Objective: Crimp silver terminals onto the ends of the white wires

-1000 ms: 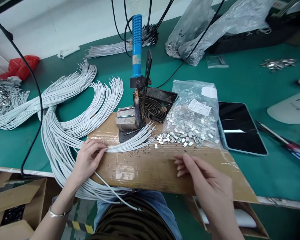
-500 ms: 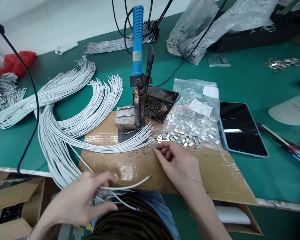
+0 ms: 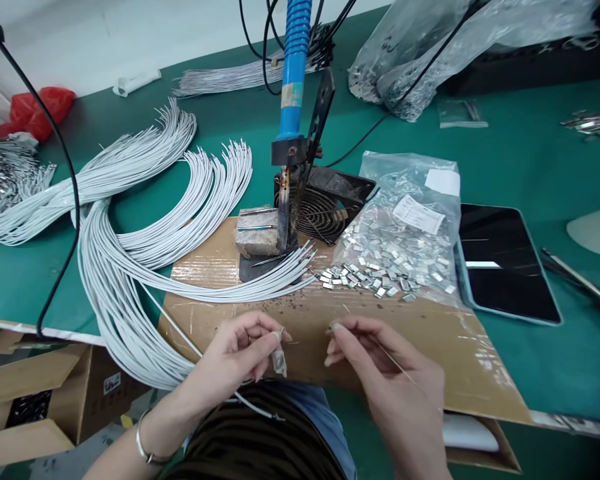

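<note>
My left hand (image 3: 247, 350) is closed in a pinch on a small, crumpled whitish piece (image 3: 279, 362), with a fine strand poking out beside the fingertips. My right hand (image 3: 385, 367) pinches a thin, silvery solder wire (image 3: 394, 362) that crosses the back of the fingers; whatever else is at its fingertips is too small to make out. Both hands hover over the brown cardboard (image 3: 305, 333), a short gap between them. Beyond them a blue-handled soldering iron (image 3: 294, 87) stands tip-down in its stand. White cables (image 3: 230, 292) fan out towards it, their ends near small metal connectors (image 3: 365, 279).
A clear plastic bag (image 3: 405, 180) spills the connectors. To its right lies a tablet-like device (image 3: 510, 260); behind the iron is a black fan (image 3: 325, 207). Thick white cable bundles (image 3: 125, 167) cover the left side. A black cord (image 3: 70, 173) hangs at the left. Open carton (image 3: 70, 400) below.
My left hand has risen from the cables at the lap and now pinches the small whitish piece. My right hand has drawn back from the connectors, towards me. The view has shifted slightly.
</note>
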